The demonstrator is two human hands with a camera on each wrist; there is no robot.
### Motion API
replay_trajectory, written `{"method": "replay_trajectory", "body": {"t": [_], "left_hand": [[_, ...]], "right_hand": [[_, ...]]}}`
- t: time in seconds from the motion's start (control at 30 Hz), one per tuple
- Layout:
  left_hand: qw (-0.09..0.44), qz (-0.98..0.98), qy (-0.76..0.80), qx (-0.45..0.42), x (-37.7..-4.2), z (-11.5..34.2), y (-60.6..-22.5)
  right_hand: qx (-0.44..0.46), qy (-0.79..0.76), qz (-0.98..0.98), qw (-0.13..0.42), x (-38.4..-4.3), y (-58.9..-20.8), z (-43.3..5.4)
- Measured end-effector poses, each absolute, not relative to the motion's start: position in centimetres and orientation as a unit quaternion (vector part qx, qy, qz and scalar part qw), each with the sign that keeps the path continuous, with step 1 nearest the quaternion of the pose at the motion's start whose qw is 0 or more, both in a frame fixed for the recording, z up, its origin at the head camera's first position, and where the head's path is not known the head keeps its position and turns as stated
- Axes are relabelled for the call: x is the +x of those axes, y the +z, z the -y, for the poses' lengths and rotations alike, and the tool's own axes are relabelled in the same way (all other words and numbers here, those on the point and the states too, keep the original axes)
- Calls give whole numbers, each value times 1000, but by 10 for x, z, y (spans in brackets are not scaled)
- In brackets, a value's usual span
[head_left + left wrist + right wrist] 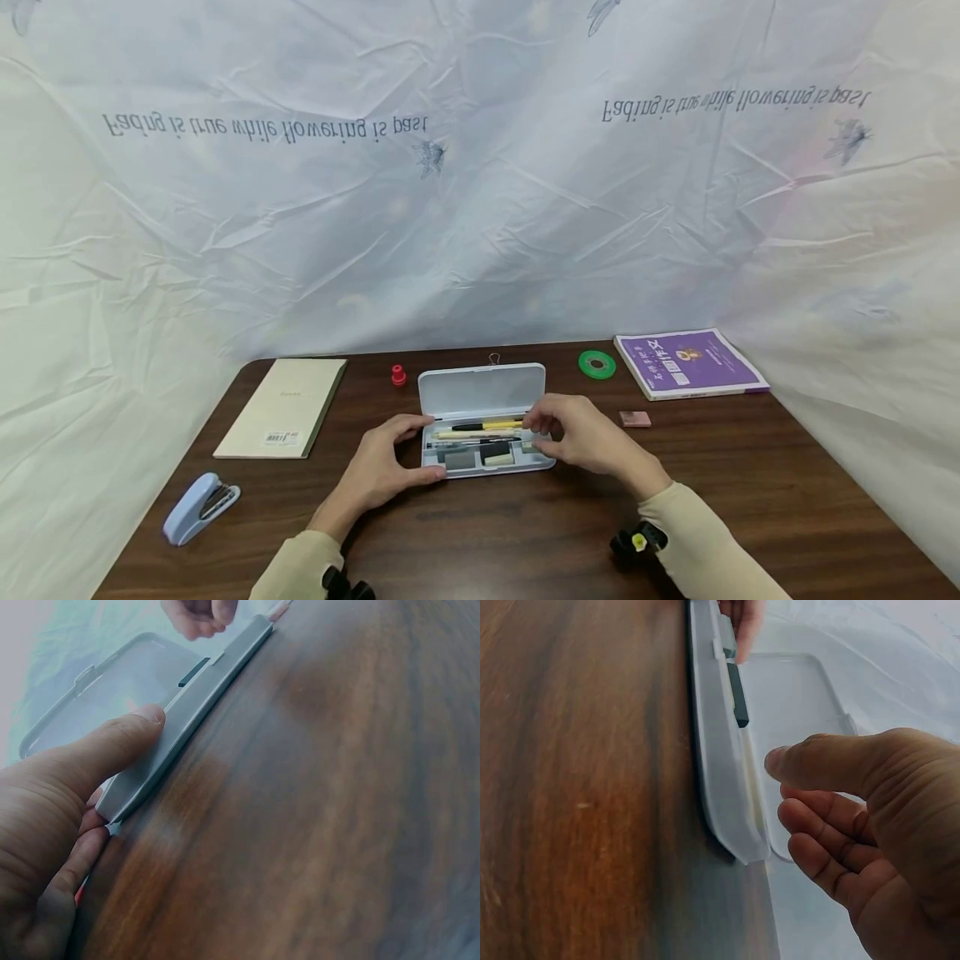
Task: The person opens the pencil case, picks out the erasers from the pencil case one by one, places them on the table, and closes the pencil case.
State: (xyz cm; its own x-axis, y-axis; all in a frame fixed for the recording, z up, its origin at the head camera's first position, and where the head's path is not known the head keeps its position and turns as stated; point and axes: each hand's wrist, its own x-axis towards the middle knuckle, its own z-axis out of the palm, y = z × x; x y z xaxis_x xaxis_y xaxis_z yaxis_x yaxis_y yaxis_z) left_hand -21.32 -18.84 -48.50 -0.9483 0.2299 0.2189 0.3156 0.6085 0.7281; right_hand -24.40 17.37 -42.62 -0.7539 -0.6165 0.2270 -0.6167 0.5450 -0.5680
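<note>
A white pencil case [491, 472] lies with its lid [482, 389] raised at the back. My left hand [381, 467] holds its left end, the thumb [139, 731] along the front wall and the fingers round the end. Over the right end is my right hand [581, 429], fingers loosely bent, nothing visible in its grasp in the right wrist view. Its fingertips overlap the right end of a yellow and black pen [487, 425]. Other pens lie alongside. Toward the front sit a grey block [459, 459] and a black-and-white eraser [496, 454].
Behind the case are a red knob-like piece [398, 375] and a binder clip [494, 359]. To the right lie a green tape roll [597, 364], a pink block [635, 419] and a purple book [686, 362]. A cream notebook [281, 408] and blue stapler [198, 508] are left.
</note>
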Motion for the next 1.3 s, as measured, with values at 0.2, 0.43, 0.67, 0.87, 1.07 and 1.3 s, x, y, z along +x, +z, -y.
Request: {"method": "replay_trajectory", "body": {"t": [0.2, 0.43, 0.67, 0.87, 1.07, 1.3], "left_hand": [[55, 894, -417, -155, -213, 189, -483], [54, 894, -416, -155, -213, 189, -483], [54, 894, -416, -157, -214, 189, -483], [56, 896, -413, -156, -214, 190, -483], [55, 895, -413, -157, -214, 190, -483], [51, 895, -416, -156, -213, 189, -485]], "right_hand": [[358, 290, 888, -1, -244, -429, -171], [371, 251, 894, 3, -243, -430, -168], [383, 235, 893, 8, -241, -429, -167], [383, 245, 891, -3, -242, -430, -167], [383, 259, 886, -15, -244, -431, -168], [372, 274, 887, -8, -243, -433, -172]]}}
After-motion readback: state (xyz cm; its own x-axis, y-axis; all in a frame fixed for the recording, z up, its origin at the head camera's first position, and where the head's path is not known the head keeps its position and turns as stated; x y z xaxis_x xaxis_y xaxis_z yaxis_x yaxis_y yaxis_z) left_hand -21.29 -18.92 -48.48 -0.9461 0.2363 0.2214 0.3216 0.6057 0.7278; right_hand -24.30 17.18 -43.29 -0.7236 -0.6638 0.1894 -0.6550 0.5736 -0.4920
